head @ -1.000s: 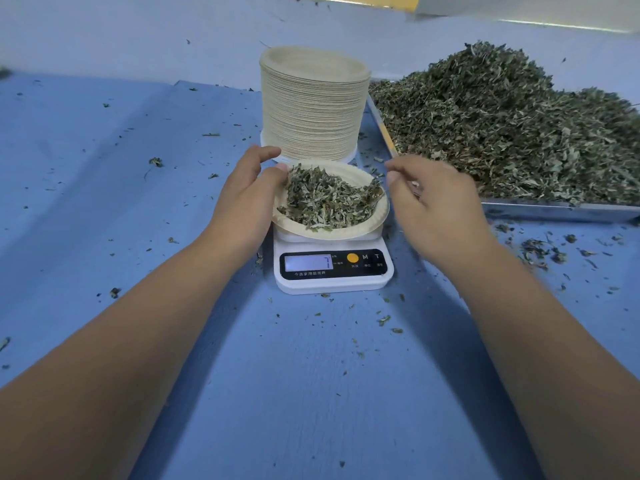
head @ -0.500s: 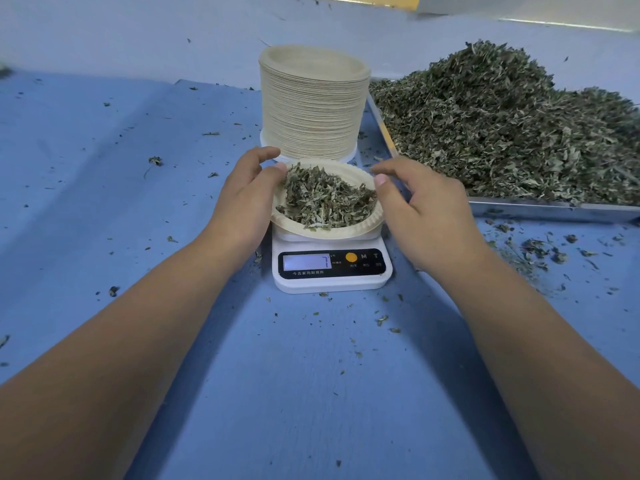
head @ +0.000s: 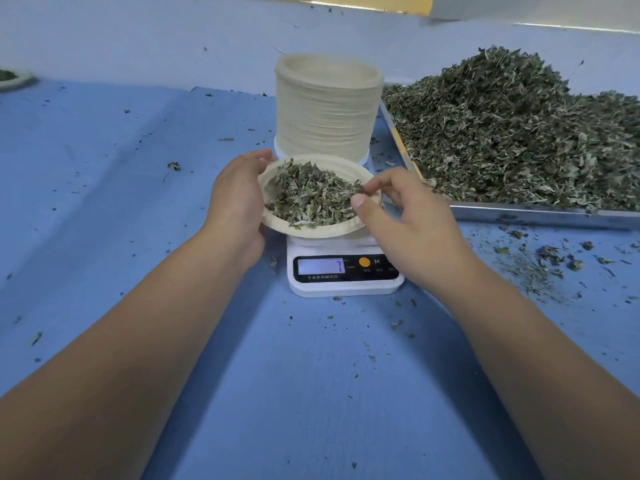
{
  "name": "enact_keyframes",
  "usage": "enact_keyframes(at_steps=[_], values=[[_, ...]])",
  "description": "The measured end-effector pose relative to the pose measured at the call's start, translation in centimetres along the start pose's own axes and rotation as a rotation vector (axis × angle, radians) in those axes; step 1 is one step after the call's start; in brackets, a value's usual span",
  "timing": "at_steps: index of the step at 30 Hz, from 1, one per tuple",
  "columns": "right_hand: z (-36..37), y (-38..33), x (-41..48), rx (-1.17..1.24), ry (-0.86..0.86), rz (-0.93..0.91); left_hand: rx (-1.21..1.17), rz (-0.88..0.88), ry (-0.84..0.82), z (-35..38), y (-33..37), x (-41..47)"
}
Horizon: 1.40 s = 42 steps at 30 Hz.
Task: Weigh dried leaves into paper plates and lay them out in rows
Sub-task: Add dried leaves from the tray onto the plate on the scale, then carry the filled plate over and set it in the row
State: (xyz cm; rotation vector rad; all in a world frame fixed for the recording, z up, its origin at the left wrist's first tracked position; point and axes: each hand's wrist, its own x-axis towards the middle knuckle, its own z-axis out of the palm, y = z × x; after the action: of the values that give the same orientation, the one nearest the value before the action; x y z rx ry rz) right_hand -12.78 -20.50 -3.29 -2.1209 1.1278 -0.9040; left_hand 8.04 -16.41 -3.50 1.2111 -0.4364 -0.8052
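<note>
Now my left hand (head: 239,202) grips the left rim of the pale paper plate (head: 313,233), heaped with crumbly green-grey dried leaves (head: 311,199) over the white scale (head: 346,284), while my right hand (head: 405,220) pinches a few at its right edge.

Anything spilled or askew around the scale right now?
Yes: leaf crumbs lie scattered on the blue table, thickest right of the scale, in front of the tray. Nothing else stands out.

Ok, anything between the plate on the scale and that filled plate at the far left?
Nothing visible. The left hand grips the plate by its left rim; the right hand pinches its leaves. The blue table toward the far-left plate holds only leaf crumbs.
</note>
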Motion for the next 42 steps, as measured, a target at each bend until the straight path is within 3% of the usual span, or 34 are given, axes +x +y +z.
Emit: enact_keyframes(at_steps=[8, 18, 25, 31, 37, 42], values=[[3.5, -5.5, -0.7, -0.160, -0.113, -0.286, -0.047, 0.015, 0.105, -5.9, 4.1, 1.1], [19.1, -13.6, 3.8, -0.134, -0.314, -0.335, -0.029, 0.056, 0.437, -21.3, 8.9, 4.3], [29.6, -16.5, 8.9, -0.170, -0.360, -0.346, 0.608, 0.185, 0.534, -28.5, 9.9, 9.3], [36.9, -18.5, 16.1, -0.281, -0.312, -0.384, 0.991, 0.207, 0.432, -32.6, 12.6, 15.1], [43.0, -20.6, 23.1, -0.388, -0.292, -0.305, 1.435, 0.241, 0.358, -35.5, 13.2, 20.8], [47.7, -22.4, 29.5, -0.428, -0.316, -0.279, 1.621, 0.257, 0.197, -36.9, 11.7, 23.6]])
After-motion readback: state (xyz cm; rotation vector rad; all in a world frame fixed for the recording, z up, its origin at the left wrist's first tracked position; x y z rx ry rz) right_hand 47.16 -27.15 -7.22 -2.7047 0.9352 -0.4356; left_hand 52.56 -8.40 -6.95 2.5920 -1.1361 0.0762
